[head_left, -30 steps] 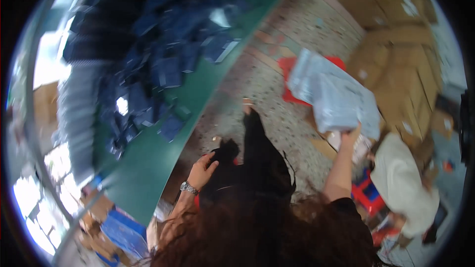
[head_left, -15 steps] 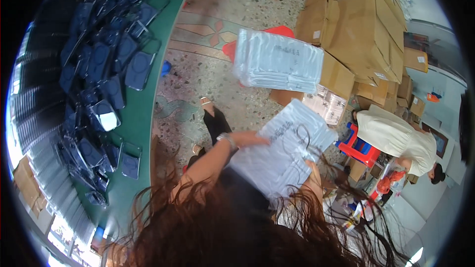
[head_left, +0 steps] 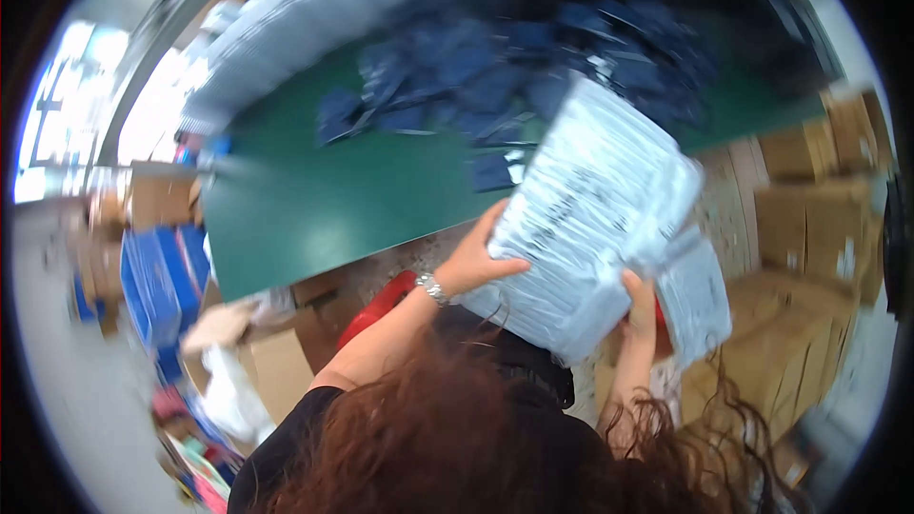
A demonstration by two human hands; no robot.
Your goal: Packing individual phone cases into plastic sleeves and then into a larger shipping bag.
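Observation:
My two hands hold up a stack of flat, clear-and-white plastic-wrapped packs (head_left: pixel 595 205), with dark writing on its top face. My left hand (head_left: pixel 473 255) grips the near left edge, thumb over the top and fingers partly hidden behind it. At the lower right edge, my right hand (head_left: pixel 640 306) is closed on the stack; most of its fingers are out of sight. Past the right hand, a second wrapped stack (head_left: pixel 700 300) shows lower down. Beyond the held stack, many dark blue flat pieces in clear plastic (head_left: pixel 447 71) lie heaped on a green table (head_left: pixel 314 214).
A long row of clear-wrapped items (head_left: pixel 286 48) lines the table's far side. Cardboard boxes (head_left: pixel 785 333) are stacked at the right. An open carton (head_left: pixel 276 362), a red plastic piece (head_left: pixel 379 307) and a blue container (head_left: pixel 157 286) stand at the near left.
My view has swung left toward the green table, blurring parts of it. The wrapped stack has come round with both hands and is raised toward the table edge.

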